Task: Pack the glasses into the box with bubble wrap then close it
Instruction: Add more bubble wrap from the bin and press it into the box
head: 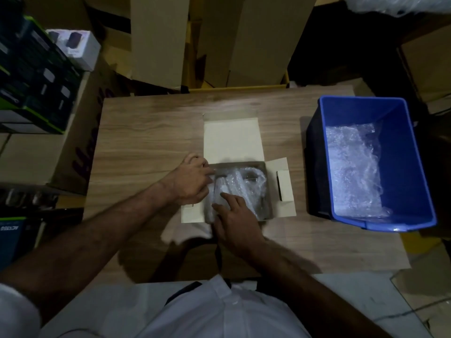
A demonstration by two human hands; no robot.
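Observation:
A small cardboard box (267,191) lies open at the middle of the wooden table, its lid flap (231,140) folded back and side flaps spread out. Inside it sits a bundle of bubble wrap (246,189) with dark glasses faintly showing through it. My left hand (191,181) is at the box's left wall, fingers reaching onto the wrap's left end. My right hand (234,223) lies over the box's near edge with straight fingers pressing on the wrap.
A blue plastic bin (412,181) holding more bubble wrap (353,172) stands on the table's right part. Tall cardboard cartons (158,40) rise behind the table, and stacked product boxes (36,76) fill the left side. The table's left part is bare wood (146,142).

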